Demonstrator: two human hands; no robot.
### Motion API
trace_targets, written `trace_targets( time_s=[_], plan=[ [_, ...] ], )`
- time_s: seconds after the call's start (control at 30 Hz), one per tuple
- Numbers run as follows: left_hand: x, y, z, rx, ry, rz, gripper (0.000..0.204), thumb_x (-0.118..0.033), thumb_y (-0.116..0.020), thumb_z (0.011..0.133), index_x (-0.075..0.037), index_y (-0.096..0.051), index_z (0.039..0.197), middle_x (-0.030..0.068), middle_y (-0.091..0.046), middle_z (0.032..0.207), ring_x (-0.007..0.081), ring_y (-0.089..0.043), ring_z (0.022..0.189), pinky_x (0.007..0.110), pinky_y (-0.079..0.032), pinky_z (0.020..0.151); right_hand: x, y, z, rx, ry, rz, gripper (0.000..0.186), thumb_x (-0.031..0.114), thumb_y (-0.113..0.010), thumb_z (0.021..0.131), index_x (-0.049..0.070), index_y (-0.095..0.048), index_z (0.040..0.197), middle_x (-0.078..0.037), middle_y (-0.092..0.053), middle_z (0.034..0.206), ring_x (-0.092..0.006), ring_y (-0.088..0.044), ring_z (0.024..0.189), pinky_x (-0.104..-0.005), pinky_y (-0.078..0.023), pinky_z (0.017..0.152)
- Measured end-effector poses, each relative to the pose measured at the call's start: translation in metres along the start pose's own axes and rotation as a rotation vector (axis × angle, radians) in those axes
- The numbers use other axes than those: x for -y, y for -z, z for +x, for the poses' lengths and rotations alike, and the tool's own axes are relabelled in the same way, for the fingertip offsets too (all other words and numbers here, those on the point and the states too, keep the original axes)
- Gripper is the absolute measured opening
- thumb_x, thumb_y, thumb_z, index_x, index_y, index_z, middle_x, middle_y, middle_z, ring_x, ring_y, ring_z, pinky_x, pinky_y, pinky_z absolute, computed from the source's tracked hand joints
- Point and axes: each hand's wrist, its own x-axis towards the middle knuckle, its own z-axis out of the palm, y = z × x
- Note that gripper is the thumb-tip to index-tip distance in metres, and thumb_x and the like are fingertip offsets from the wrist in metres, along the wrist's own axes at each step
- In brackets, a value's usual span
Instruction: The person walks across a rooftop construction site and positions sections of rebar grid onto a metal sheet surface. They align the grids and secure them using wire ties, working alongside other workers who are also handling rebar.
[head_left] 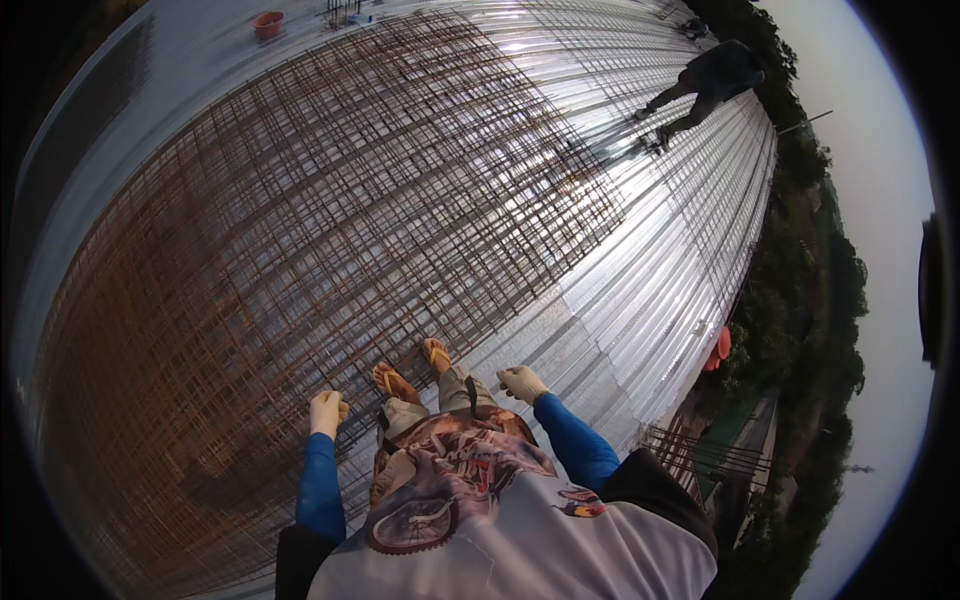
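My left hand [329,410], in a cream work glove below a blue sleeve, hangs beside my leg with its fingers curled. My right hand [521,384], gloved alike, is also curled, out to the right of my legs. What either holds, if anything, is too small to make out. Below me lies a wide grid of rusty rebar [250,230] over ribbed metal decking [620,340]. My feet [435,356] in yellow flip-flops stand at the grid's near edge.
A person [715,75] in dark clothes is on the decking ahead at the right. An orange tub [268,24] stands at the far left. Red objects [716,350] and projecting bars [700,450] lie at the deck's right edge, with trees [820,280] beyond.
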Motion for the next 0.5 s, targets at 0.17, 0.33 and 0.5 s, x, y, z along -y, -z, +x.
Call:
trace_targets(
  time_s=[0.17, 0.33, 0.5],
  plan=[
    [0.060, -0.013, -0.026, -0.035, 0.141, -0.065, 0.028, -0.023, -0.057, 0.103, 0.000, -0.070, 0.110, 0.0128, -0.074, 0.085, 0.0166, -0.066, 0.066, 0.032, -0.051, 0.057, 0.045, 0.022, 0.007, 0.035, 0.078, -0.260, 0.056, 0.049, -0.063, 0.096, -0.003, -0.076, 0.110, -0.011, -0.077, 0.090, -0.0223, -0.071, 0.077, -0.0378, -0.056, 0.076],
    [0.156, -0.014, -0.055, -0.080, 0.198, -0.187, 0.029, -0.025, -0.059, 0.099, 0.000, -0.071, 0.107, 0.0105, -0.072, 0.078, 0.0193, -0.066, 0.065, 0.037, -0.052, 0.060, 0.021, 0.023, 0.028, 0.115, 0.039, -0.093, 0.051, 0.043, -0.064, 0.098, -0.001, -0.071, 0.123, -0.005, -0.074, 0.092, -0.0123, -0.065, 0.072, -0.0308, -0.051, 0.064],
    [0.200, -0.048, -0.121, -0.235, 0.362, -0.262, 0.033, -0.025, -0.060, 0.097, 0.003, -0.073, 0.109, 0.0123, -0.073, 0.077, 0.0205, -0.067, 0.064, 0.037, -0.051, 0.061, 0.035, 0.019, 0.070, 0.223, 0.098, -0.273, 0.048, 0.045, -0.065, 0.099, 0.002, -0.070, 0.122, -0.004, -0.073, 0.093, -0.0108, -0.064, 0.072, -0.0278, -0.047, 0.061]
  ],
)
